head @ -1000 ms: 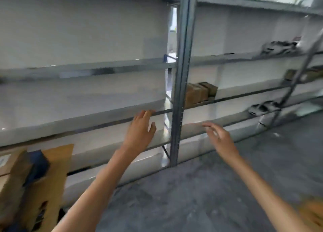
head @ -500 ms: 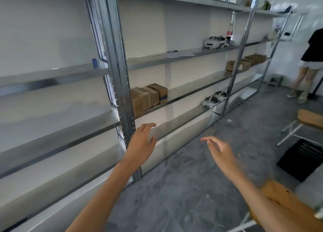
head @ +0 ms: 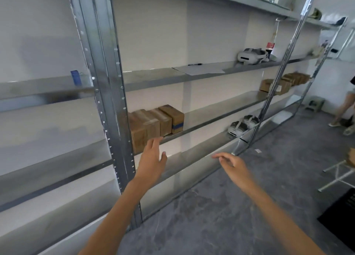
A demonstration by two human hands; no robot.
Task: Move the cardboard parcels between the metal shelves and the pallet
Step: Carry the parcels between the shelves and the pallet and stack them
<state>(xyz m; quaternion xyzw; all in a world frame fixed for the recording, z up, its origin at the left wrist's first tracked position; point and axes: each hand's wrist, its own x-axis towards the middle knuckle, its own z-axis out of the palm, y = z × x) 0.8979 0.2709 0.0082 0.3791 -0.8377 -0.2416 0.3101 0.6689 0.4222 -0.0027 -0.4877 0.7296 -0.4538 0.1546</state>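
A row of small cardboard parcels (head: 155,123) stands on the middle level of the metal shelves (head: 217,113), just right of a steel upright (head: 109,93). My left hand (head: 152,161) reaches toward them with straight fingers, its tips just below the shelf's front edge and holding nothing. My right hand (head: 233,166) hovers lower and to the right, fingers relaxed, empty. More cardboard parcels (head: 284,82) sit further along the same level. No pallet is in view.
White headsets lie on the upper level (head: 251,55) and the lower level (head: 240,126). Paper (head: 199,70) and a pen lie on the upper level. A person (head: 345,104) stands at the far right. A white-legged stool (head: 342,174) and black mat (head: 342,214) are on the grey floor.
My view has swung right along the shelves and closer to the parcels. Both hands have stayed raised and empty, the left now nearer the parcel row.
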